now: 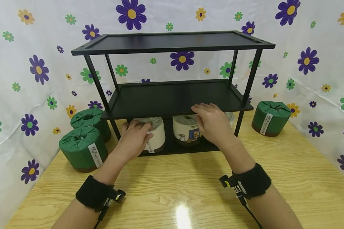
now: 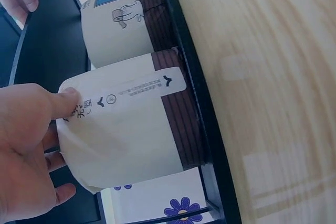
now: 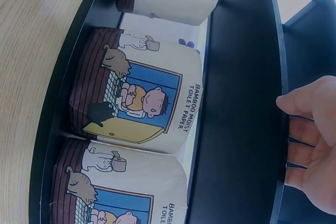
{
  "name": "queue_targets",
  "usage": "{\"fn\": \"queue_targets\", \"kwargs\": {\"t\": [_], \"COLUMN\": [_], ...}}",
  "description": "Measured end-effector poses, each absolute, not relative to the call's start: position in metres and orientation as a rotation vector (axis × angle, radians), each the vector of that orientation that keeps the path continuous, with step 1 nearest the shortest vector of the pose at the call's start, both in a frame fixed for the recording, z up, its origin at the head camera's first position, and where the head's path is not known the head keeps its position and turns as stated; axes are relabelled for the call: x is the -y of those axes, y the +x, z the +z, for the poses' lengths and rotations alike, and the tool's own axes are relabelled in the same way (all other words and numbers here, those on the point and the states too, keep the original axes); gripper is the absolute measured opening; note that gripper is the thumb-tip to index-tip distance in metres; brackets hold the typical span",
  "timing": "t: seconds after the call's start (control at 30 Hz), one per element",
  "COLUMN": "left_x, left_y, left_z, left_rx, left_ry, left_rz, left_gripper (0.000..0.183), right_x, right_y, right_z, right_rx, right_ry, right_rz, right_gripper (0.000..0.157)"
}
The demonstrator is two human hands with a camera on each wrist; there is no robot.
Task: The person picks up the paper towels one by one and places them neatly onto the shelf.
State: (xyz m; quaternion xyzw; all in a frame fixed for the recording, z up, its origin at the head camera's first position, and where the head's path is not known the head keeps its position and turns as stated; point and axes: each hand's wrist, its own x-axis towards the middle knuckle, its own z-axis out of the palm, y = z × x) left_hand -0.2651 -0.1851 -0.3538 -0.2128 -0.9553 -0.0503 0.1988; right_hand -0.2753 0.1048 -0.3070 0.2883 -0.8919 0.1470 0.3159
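My left hand [image 1: 135, 137] grips a cream-wrapped toilet paper roll [image 1: 158, 135] at the left end of a black rack's bottom shelf [image 1: 175, 150]. In the left wrist view, the thumb lies on the roll's white label [image 2: 142, 88], while the other fingers go around its top end. My right hand [image 1: 213, 124] holds the front edge of the middle shelf [image 1: 172, 97], fingers over the top and thumb at the edge. Beneath it, two more cream rolls stand side by side: a middle roll [image 3: 142, 90] with a cartoon print and a right roll [image 3: 123, 182], mostly hidden in the head view.
Two green-wrapped rolls stand left of the rack, a front one [image 1: 81, 149] and a back one [image 1: 98, 122]. Another green roll [image 1: 270, 119] is on the right. The rack's top shelf [image 1: 172, 41] overhangs the others. A flowered cloth [image 1: 160, 19] hangs behind the wooden table [image 1: 166, 187].
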Motion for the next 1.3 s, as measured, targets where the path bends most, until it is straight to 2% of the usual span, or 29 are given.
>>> {"fn": "queue_targets", "kwargs": {"t": [0.27, 0.5, 1.03, 1.3], "left_x": [0.191, 0.192, 0.181, 0.189], "left_y": [-0.266, -0.268, -0.264, -0.274], "left_z": [-0.349, -0.35, -0.357, -0.362], "left_rx": [2.677, 2.693, 2.446, 2.364], "left_ry": [-0.624, -0.631, -0.768, -0.727], "left_rz": [-0.142, -0.155, -0.028, -0.06], "left_gripper": [0.013, 0.014, 0.047, 0.044], "right_x": [-0.105, -0.106, -0.106, -0.105], "right_y": [-0.275, -0.275, -0.275, -0.275], "right_z": [-0.307, -0.308, -0.308, -0.307], "right_rx": [2.36, 2.358, 2.337, 2.351], "right_ry": [0.756, 0.752, 0.762, 0.755], "right_rz": [0.382, 0.383, 0.385, 0.372], "right_gripper": [0.029, 0.03, 0.029, 0.03]}}
